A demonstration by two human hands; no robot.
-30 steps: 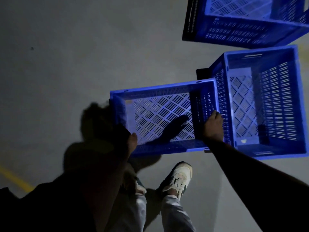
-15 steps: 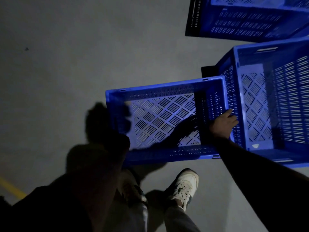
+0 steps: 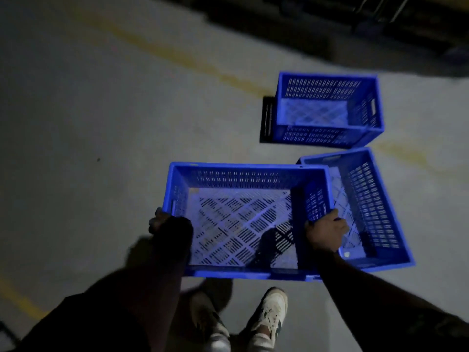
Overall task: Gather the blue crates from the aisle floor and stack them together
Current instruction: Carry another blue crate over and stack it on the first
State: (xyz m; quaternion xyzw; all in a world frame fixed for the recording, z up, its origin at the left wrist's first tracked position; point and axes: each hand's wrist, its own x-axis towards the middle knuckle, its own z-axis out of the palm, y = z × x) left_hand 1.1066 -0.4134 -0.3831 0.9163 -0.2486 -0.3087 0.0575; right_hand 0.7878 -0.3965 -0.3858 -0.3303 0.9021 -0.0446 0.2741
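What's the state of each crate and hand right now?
held crate: empty, upright, gripped at both short ends, overlapping the near floor crate's left rim.
near floor crate: empty, upright, partly hidden by the held crate.
far floor crate: empty, upright, standing apart on the floor.
left hand: closed on the held crate's left rim.
right hand: closed on its right rim.

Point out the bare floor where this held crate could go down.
Bare floor is widest left of the held crate, up to the yellow line. Right is crowded: the near crate is overlapped by it, with the far crate just beyond.
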